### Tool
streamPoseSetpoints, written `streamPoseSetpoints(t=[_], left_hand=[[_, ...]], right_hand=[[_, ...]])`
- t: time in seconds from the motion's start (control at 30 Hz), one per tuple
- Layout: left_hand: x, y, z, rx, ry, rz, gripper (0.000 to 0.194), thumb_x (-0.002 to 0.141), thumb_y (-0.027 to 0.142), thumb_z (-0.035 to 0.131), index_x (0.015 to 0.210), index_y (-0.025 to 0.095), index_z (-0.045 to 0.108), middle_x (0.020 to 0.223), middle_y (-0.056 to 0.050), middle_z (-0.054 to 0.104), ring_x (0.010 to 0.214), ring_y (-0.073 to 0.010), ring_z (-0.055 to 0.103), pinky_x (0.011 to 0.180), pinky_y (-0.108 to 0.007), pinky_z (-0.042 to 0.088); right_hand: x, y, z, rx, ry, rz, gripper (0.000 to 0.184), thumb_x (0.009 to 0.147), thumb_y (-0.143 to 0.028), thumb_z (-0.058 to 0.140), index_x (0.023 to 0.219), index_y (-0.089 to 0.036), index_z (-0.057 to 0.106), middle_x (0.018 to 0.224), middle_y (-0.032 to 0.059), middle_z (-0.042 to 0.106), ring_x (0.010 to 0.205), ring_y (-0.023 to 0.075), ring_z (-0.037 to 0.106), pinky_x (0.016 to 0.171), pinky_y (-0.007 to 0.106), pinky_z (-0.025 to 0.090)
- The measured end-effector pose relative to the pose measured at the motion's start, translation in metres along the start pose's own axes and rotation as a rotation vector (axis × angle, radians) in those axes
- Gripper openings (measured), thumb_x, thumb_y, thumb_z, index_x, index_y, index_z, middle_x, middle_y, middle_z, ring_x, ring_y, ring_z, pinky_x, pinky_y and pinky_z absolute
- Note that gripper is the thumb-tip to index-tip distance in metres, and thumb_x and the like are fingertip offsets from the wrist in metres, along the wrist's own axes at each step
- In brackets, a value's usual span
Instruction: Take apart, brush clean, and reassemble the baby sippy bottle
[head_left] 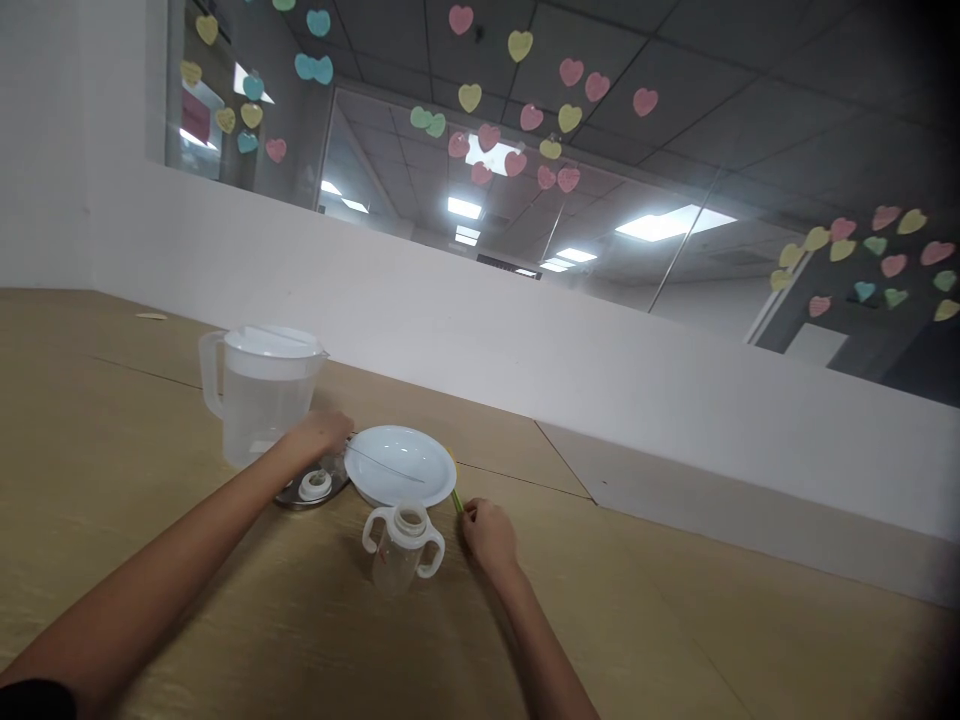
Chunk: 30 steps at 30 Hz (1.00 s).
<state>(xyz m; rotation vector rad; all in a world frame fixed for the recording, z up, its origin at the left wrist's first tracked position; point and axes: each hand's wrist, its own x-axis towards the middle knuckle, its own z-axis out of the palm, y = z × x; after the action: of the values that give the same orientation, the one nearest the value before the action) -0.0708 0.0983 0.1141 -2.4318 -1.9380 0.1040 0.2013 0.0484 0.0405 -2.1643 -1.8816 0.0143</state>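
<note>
My left hand (328,432) is closed at the left rim of a white plate (439,478), pinching a thin, pale rod (386,466) that reaches over the plate. Beneath that forearm a round metal tray (300,503) holds a white ring-shaped bottle cap (315,486). At the plate's right side my right hand (489,535) has its fingers closed on a slim green-and-yellow stick (456,497), partly hidden by the plate and fingers. Between my hands, in front of the plate, a clear two-handled baby bottle (396,560) stands upright without a lid.
A translucent lidded pitcher (270,405) stands behind my left forearm. A small flat tan piece (151,316) lies at the far left of the wooden table (615,610). A white wall (420,320) rises along the back, with windows bearing heart-shaped notes.
</note>
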Motion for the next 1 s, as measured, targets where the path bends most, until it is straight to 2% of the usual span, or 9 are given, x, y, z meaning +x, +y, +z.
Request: streamPoseSetpoints(t=[0.23, 0.43, 0.67, 0.83, 1.0], left_hand=[[0.003, -0.005, 0.003, 0.024, -0.016, -0.034, 0.03, 0.068, 0.009, 0.057, 0.096, 0.009, 0.067, 0.105, -0.023, 0.065, 0.097, -0.0298, 0.062, 0.076, -0.032, 0.048], [0.005, -0.003, 0.009, -0.005, -0.054, -0.051, 0.033, 0.069, 0.008, 0.055, 0.1, 0.011, 0.067, 0.107, -0.02, 0.065, 0.096, -0.0272, 0.063, 0.073, -0.029, 0.048], [0.009, -0.004, 0.013, -0.008, -0.093, -0.06, 0.028, 0.066, 0.01, 0.06, 0.093, 0.008, 0.07, 0.102, -0.023, 0.066, 0.09, -0.0279, 0.065, 0.071, -0.029, 0.048], [0.012, -0.006, 0.019, 0.012, -0.151, -0.044, 0.026, 0.063, 0.012, 0.063, 0.087, 0.013, 0.072, 0.103, -0.018, 0.067, 0.09, -0.027, 0.065, 0.072, -0.029, 0.049], [0.012, -0.004, 0.021, 0.006, -0.173, -0.024, 0.023, 0.063, 0.01, 0.063, 0.084, 0.013, 0.072, 0.099, -0.018, 0.069, 0.089, -0.0269, 0.065, 0.074, -0.029, 0.049]], right_hand=[[-0.001, -0.001, -0.001, -0.013, -0.01, -0.001, 0.024, 0.083, -0.017, 0.045, 0.091, -0.017, 0.068, 0.095, 0.0106, 0.069, 0.089, 0.0204, 0.063, 0.061, 0.024, 0.035], [-0.001, 0.0, 0.0, -0.016, -0.009, -0.001, 0.025, 0.084, -0.018, 0.044, 0.093, -0.018, 0.068, 0.096, 0.0102, 0.069, 0.089, 0.0201, 0.063, 0.059, 0.023, 0.034], [-0.001, -0.001, 0.0, -0.016, -0.01, -0.008, 0.025, 0.084, -0.018, 0.044, 0.091, -0.018, 0.068, 0.096, 0.0098, 0.069, 0.088, 0.0191, 0.063, 0.06, 0.023, 0.034], [-0.001, -0.001, 0.0, -0.017, -0.015, -0.014, 0.026, 0.083, -0.018, 0.043, 0.092, -0.018, 0.068, 0.096, 0.0105, 0.069, 0.089, 0.0197, 0.063, 0.061, 0.023, 0.035], [-0.001, 0.0, 0.001, -0.021, -0.017, -0.025, 0.026, 0.083, -0.019, 0.044, 0.092, -0.018, 0.068, 0.096, 0.0108, 0.069, 0.088, 0.0192, 0.063, 0.062, 0.023, 0.036]])
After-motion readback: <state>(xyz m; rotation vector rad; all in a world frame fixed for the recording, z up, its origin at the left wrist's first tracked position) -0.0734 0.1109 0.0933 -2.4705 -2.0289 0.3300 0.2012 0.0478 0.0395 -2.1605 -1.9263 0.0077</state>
